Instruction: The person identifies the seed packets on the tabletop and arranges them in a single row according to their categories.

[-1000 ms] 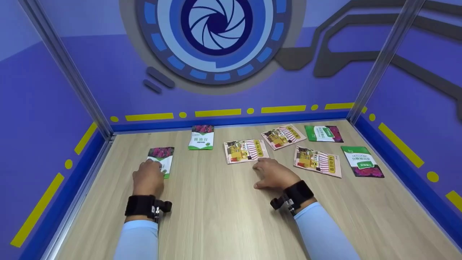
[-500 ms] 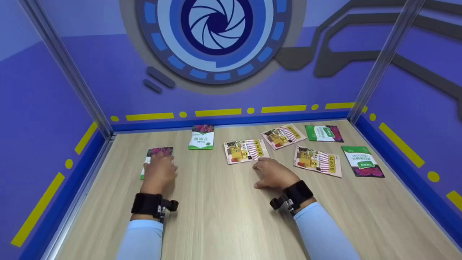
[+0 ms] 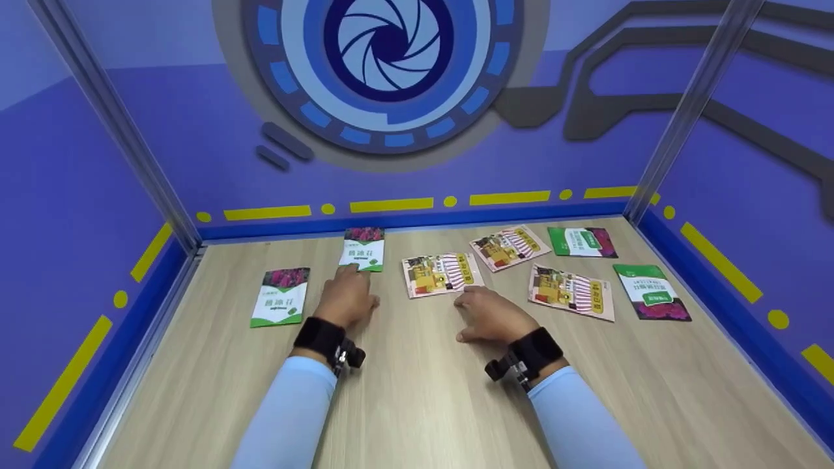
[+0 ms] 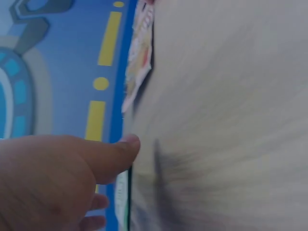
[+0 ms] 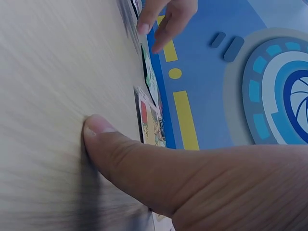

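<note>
At the rear-left flower packet (image 3: 364, 250), the left hand (image 3: 345, 296) holds its fingers (image 3: 348, 275) and thumb (image 4: 113, 156) apart, contact unclear.

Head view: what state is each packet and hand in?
Front white packet: lying, untouched.
Back white packet: lying, near edge partly hidden.
Left pink packet: lying down.
Back pink packet: lying askew.
Right pink packet: lying, untouched.
Back green packet: lying sideways.
Front green packet: lying, untouched.
Left hand: over back white packet's near edge; contact unclear.
Right hand: beside left pink packet; contact unclear.
</note>
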`<state>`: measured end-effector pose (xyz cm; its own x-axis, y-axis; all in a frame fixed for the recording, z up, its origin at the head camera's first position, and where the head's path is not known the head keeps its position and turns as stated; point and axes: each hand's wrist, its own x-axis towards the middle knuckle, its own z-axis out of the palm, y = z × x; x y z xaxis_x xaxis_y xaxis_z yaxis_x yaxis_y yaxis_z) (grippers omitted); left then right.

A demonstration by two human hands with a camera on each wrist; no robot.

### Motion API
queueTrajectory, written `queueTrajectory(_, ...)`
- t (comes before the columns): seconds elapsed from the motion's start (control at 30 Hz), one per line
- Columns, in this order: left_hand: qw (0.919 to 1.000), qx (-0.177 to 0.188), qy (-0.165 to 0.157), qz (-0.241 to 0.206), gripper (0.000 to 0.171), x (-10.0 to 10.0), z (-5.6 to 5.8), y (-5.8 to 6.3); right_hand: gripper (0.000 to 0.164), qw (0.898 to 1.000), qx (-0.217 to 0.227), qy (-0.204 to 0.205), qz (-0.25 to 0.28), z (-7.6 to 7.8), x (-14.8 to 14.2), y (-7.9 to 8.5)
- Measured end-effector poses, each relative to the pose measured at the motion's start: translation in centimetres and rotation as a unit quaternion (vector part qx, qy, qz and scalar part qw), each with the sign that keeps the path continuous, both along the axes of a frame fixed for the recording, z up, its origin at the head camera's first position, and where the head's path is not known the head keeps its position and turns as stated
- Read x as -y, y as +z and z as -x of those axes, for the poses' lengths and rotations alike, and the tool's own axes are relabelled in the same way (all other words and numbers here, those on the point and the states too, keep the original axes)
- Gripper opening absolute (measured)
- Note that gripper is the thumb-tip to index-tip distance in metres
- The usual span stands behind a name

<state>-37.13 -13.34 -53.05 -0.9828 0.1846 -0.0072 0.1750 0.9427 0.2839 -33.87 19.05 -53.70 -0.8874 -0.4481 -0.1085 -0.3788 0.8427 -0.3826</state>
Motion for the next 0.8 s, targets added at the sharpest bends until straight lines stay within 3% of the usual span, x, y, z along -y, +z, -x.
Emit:
queueTrajectory(0.13,0.9994,0.033,0.008,-0.005,0.069,-0.5,1.0,-0.3,0.071,1.0,0.006,-0.003,0.003,0.0,0.0,0.0)
queueTrajectory(0.3,0.9988,0.045,0.016,0.012,0.069,-0.5,0.9,-0.3,0.071,1.0,0.011,-0.01,0.005,0.1,0.0,0.0)
queueTrajectory(0.4,0.9989,0.038,0.013,0.024,0.059,-0.1,0.5,-0.2,0.071,1.0,0.013,-0.014,0.002,0.1,0.1,0.0)
queueTrajectory(0.57,0.9998,0.014,0.01,0.008,0.044,0.8,-0.1,-0.3,0.07,1.0,0.015,-0.018,-0.01,0.1,0.2,0.0)
queueTrajectory(0.8,0.9992,-0.036,0.016,0.011,0.031,2.1,-1.5,-0.8,0.07,1.0,0.014,-0.013,-0.017,0.2,0.1,-0.2)
